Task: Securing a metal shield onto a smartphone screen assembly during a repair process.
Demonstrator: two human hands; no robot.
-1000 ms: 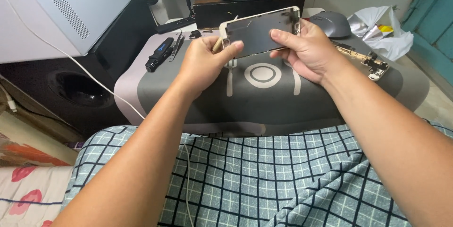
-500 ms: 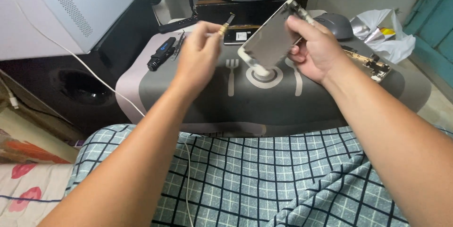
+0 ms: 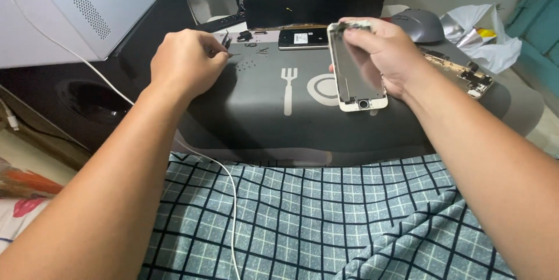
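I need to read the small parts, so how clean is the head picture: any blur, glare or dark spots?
Head view: right hand and top of the phone screen panel are motion-blurred; left hand is sharper; tiny screws barely resolve; grey mat evenly lit, no glare.

Home phone-repair spot, checked bedding [image 3: 326, 222], grey placemat [image 3: 262, 123], tiny screws [image 3: 250, 63], computer mouse [image 3: 420, 25]

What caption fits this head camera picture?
Right hand holds a phone screen panel; left hand pinches a small tool over the grey mat.

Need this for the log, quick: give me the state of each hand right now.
Left hand: fingers pinched over the grey mat; what they hold cannot be told.
Right hand: closed, holding the phone screen panel.
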